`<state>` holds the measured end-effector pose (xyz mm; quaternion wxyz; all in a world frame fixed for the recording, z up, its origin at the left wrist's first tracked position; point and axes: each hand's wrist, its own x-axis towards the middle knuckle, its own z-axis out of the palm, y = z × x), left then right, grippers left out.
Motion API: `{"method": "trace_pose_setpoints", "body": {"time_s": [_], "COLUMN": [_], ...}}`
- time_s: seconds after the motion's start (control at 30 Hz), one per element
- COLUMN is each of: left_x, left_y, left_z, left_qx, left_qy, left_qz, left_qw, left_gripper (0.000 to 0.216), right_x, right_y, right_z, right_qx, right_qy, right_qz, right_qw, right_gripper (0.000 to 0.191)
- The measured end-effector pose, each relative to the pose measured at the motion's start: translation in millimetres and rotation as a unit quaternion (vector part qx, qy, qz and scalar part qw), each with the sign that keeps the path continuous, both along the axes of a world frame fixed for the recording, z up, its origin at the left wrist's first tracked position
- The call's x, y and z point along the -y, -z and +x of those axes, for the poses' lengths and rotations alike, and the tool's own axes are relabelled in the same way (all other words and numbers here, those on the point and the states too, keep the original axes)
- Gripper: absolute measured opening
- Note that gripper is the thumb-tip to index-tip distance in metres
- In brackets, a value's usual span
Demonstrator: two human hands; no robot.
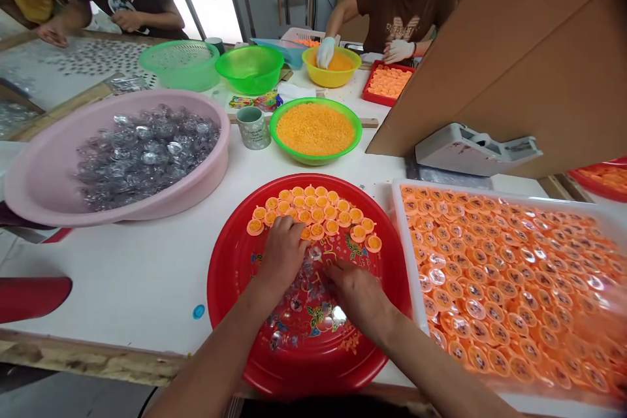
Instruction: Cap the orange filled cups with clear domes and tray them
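Observation:
My left hand (285, 249) is bent over the near edge of a group of small round orange cups (317, 214) filled with yellow bits. Its fingers are curled together, and whatever is under them is hidden. Lower and to the right, my right hand (353, 287) has its fingers drawn together above loose clear plastic caps (296, 304). What those fingertips grip is too small to make out. Cups and caps all lie in a big red basin (228, 313) with a printed floral bottom. A few yellow crumbs (350, 344) are scattered near its lower right side.
A pink tub (44, 166) of clear caps stands left, beside a mug (253, 128). Behind the basin is a green bowl (316, 130) of yellow bits. A white tray (409, 255) of capped orange pieces sits right, beneath leaning cardboard (490, 65). Two co-workers work across the table.

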<state>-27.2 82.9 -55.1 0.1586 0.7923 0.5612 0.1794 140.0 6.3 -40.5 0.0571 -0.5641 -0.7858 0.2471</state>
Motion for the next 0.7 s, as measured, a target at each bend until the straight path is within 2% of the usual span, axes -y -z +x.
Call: {"method": "trace_pose_setpoints", "body": {"time_s": [0.13,0.3,0.37,0.47,0.57,0.7], "left_x": [6,23,31,43,55,71], "left_y": [-1.8,-12.7,-16.0,-20.1,-23.9,-22.7], "left_z": [-3,-14,-21,-31,-34,-22], "left_qx": [0.004,0.022,0.047,0.101,0.152,0.209], "left_qy": [0.006,-0.007,-0.030,-0.072,-0.087,-0.056], "left_qz": [-0.002,-0.024,-0.032,-0.034,-0.084,-0.166], "left_qw": [1.000,0.999,0.998,0.992,0.981,0.962], "left_gripper": [0.018,0.011,0.012,0.014,0.017,0.014], "right_x": [4,-19,-17,8,43,64], "right_y": [-4.3,-4.9,-6.9,-12.7,-15.7,-8.2], "right_z": [8,27,35,38,28,6], "right_qx": [-0.002,0.057,0.074,0.102,0.138,0.137], "right_qy": [0.016,0.073,0.089,0.066,0.034,0.092], "right_qz": [-0.034,0.009,0.010,-0.035,-0.075,-0.063], "right_qw": [0.999,0.996,0.993,0.992,0.987,0.984], "right_gripper": [0.013,0.024,0.030,0.025,0.021,0.041]}}
